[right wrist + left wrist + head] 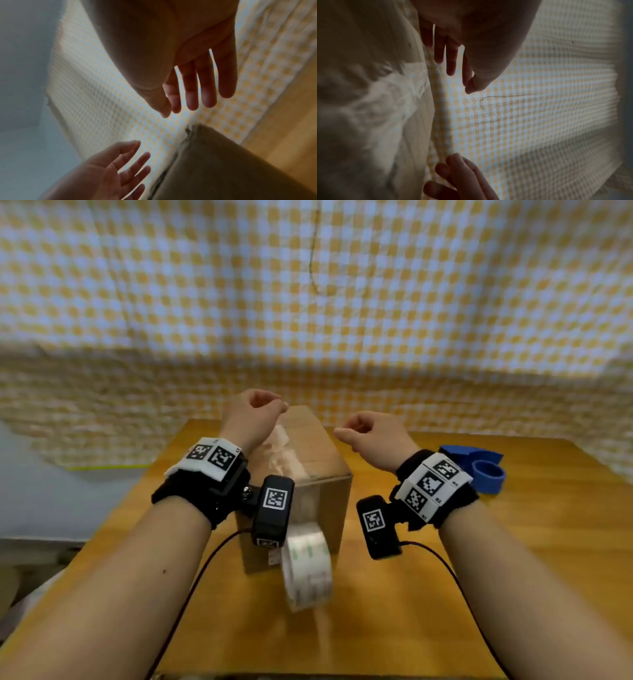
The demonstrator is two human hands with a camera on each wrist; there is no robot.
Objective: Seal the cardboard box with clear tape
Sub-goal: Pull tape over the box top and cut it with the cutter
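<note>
A brown cardboard box stands on the wooden table. A strip of clear tape runs along the box's top and down its near face. The clear tape roll sits at the end of the strip against that face, blurred, with no hand on it. My left hand hovers over the box's far left edge with loosely curled fingers, holding nothing. My right hand hovers just right of the box, also empty. The wrist views show relaxed fingers on the left hand and the right hand.
A blue tape dispenser lies on the table at the right, behind my right wrist. A yellow-and-white checked cloth hangs behind the table. Black cables run from both wrist cameras over the table's near part.
</note>
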